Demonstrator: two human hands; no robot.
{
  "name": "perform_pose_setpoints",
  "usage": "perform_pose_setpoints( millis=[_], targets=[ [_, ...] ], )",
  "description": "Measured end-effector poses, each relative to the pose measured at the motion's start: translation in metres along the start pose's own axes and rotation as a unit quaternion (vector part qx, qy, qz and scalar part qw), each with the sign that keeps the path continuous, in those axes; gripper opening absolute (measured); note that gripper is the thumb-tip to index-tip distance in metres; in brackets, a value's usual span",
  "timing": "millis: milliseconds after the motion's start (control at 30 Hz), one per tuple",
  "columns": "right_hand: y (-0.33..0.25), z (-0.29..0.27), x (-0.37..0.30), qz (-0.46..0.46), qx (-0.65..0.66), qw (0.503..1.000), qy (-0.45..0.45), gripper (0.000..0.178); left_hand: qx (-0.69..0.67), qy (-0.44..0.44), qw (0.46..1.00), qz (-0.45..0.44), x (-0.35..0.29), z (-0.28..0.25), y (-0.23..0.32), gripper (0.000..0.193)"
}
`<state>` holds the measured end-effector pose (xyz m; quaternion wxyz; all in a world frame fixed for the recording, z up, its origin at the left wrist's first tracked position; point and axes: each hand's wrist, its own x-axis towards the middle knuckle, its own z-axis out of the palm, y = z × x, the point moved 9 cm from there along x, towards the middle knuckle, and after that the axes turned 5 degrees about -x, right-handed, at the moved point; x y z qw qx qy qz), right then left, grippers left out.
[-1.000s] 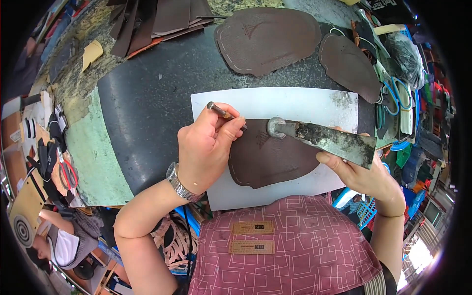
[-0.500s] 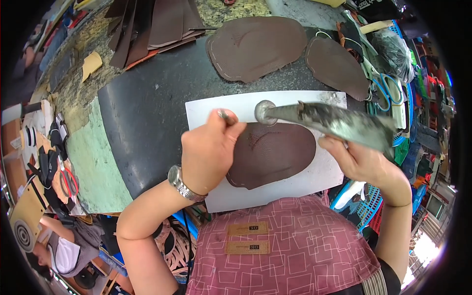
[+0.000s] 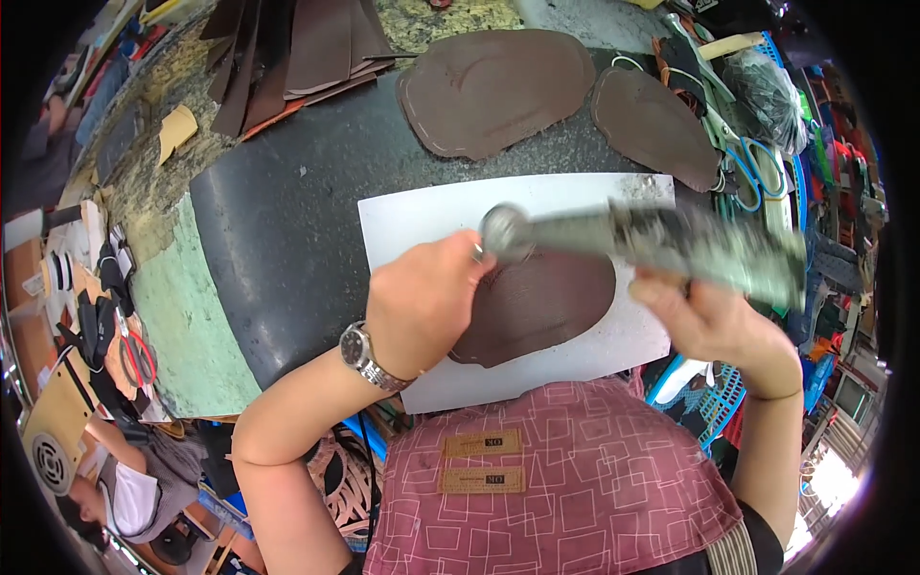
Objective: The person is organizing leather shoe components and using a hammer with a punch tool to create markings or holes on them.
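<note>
A dark brown leather piece (image 3: 551, 311) with a rounded outline lies on a white sheet (image 3: 412, 216). Over its left end my left hand (image 3: 422, 302) is closed, pinching a small metal punch (image 3: 477, 253) whose top barely shows; its lower part is hidden. In my right hand (image 3: 704, 321) is a hammer (image 3: 575, 233), its handle wrapped in something worn and greenish, blurred by motion. The round hammer head hangs right beside the punch's top; whether they touch I cannot tell.
A black mat (image 3: 268, 240) lies under the sheet. Two more leather pieces, one large (image 3: 498, 91) and one smaller (image 3: 652, 129), sit beyond it. Leather strips (image 3: 326, 43) are stacked at the far left. Blue-handled scissors (image 3: 752, 172) lie at the right. Another person (image 3: 134, 489) appears lower left.
My left hand has moved slightly right and down with the punch. The hammer head has come left to the punch, and its handle has swung. The leather piece stays put.
</note>
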<state>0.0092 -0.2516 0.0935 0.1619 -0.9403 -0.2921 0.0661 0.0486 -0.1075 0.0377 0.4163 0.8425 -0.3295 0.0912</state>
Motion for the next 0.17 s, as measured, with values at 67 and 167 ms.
perform_pose_setpoints(
  millis=[67, 167],
  targets=[
    [0.033, 0.006, -0.008, 0.166, 0.19, 0.967, 0.024, 0.021, -0.013, -0.011, 0.996, -0.082, 0.0, 0.003, -0.015, 0.01],
    [0.033, 0.012, -0.007, 0.153, 0.204, 0.967, 0.008, 0.029, -0.24, 0.032, 0.937, -0.253, -0.009, 0.01, -0.048, 0.012]
  ],
)
